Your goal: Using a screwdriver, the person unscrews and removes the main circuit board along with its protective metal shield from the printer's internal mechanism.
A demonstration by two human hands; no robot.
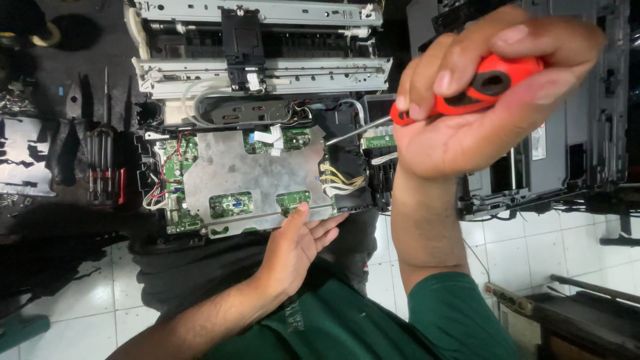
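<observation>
Both your hands are busy: your right hand [480, 100] grips the red screwdriver [467, 90], raised over the opened printer [257, 167], while your left hand [300, 243] rests open-fingered against its near edge.

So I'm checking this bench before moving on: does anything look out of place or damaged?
The printer lies opened up, its cover off, circuit boards and loose wires exposed. The left hand rests on its metal plate; the right hand grips a red screwdriver. No breakage is visible.
</observation>
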